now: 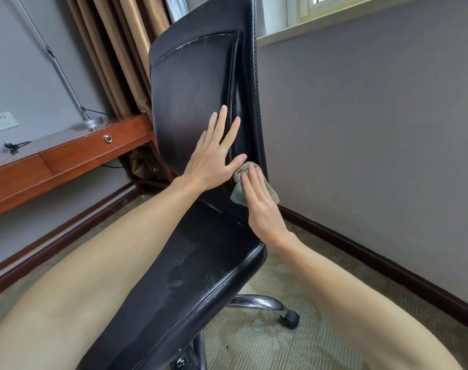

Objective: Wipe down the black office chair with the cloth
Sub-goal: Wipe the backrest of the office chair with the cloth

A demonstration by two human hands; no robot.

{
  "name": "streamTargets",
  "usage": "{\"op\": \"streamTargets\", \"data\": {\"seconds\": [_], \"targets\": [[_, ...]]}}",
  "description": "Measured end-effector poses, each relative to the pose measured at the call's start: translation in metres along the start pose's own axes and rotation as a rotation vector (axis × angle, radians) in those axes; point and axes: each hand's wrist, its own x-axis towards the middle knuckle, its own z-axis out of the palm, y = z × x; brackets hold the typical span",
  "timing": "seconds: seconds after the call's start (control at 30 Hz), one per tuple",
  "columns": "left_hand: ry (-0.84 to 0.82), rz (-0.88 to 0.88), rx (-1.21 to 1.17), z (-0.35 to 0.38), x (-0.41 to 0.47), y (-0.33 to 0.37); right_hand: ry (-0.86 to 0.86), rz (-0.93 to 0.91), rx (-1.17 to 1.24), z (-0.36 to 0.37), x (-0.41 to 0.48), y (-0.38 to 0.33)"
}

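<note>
Head view: right hand (262,206) presses cloth (237,195) against chair (190,97).

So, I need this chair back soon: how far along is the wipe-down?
The seat shows wet streaks, so it looks wiped. The right hand presses the cloth on the lower backrest; the left hand lies flat alongside. The upper backrest's pale seams and the chrome base look untouched.

Glossy leather chair (195,89), soft cloth (270,194), wood desk (75,158).

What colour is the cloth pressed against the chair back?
The cloth is pale grey-green, without pattern; the head view shows it under the right hand.
</note>
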Motion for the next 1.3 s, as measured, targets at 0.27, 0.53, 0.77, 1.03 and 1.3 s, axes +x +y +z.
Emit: {"op": "streamTargets", "data": {"seconds": [0.27, 0.53, 0.77, 1.03, 1.3], "targets": [[0.034, 0.048, 0.219, 0.012, -0.003, -0.005, 0.114, 0.157, 0.080, -0.020, 0.026, 0.012], [0.019, 0.088, 0.313, 0.033, -0.024, -0.008, 0.011, 0.571, 0.405, -0.006, -0.019, 0.006], [0.024, 0.092, 0.284, 0.039, -0.024, -0.008, 0.169, 0.481, 0.377, -0.019, 0.037, 0.004], [0.043, 0.097, 0.259, 0.042, -0.022, -0.007, 0.005, 0.728, 0.318, 0.007, -0.029, 0.024], [0.046, 0.077, 0.234, 0.044, -0.020, -0.006, 0.160, 0.643, 0.425, -0.009, 0.017, 0.005]]}}
